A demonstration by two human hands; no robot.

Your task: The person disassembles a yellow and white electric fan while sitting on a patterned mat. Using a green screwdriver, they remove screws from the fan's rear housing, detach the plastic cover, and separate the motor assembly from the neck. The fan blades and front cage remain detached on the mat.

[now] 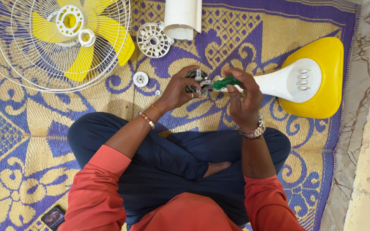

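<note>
A: Status of the fan?

B: Judged well stripped: guard with yellow blades point(61, 40) lay at the mat's point(31, 128) far left corner, white vented cover point(153, 40) and small cap point(140, 79) beside it; yellow base point(322, 77) near the right edge.

A: Hands?

B: Left hand point(176, 90) was closed around the metal motor part point(198, 81), mid-mat above the lap. Right hand point(243, 96) gripped a green-handled screwdriver point(224, 82), tip at that part.
</note>
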